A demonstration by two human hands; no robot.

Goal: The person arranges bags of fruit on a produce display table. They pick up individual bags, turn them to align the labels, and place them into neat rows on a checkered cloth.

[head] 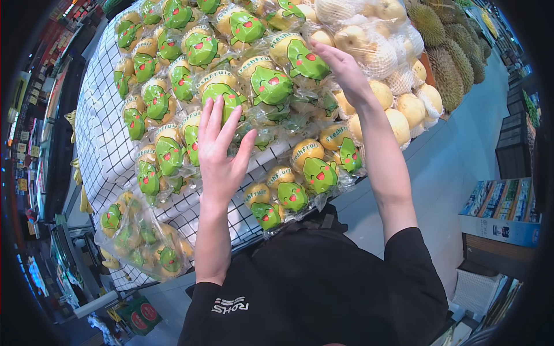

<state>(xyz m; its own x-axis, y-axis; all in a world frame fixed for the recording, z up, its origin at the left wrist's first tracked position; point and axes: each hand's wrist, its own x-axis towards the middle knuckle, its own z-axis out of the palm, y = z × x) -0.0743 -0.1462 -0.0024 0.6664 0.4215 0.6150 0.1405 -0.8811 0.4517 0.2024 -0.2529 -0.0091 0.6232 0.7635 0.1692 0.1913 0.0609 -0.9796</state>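
Note:
Rows of yellow fruit in clear printed bags [270, 84] lie on a display covered with a white checked cloth [108, 142]. My left hand [220, 151] is over the bags at the middle, palm down and fingers apart, with nothing gripped; whether it touches them I cannot tell. At the right end of the rows, my right hand [342, 69] has its fingers extended beside a bagged fruit [305, 58]; its grip is partly hidden by the hand itself. Several bagged fruits [320, 173] form a short front row near my body. A larger clear bag of bagged fruit [143, 242] rests at the front left corner.
Pale round fruit in white foam nets [381, 56] is heaped at the right, partly under plastic film. Durians [446, 56] stand beyond it. Bananas [85, 199] hang by the display's left edge. A box of packaged goods [497, 216] is at the far right.

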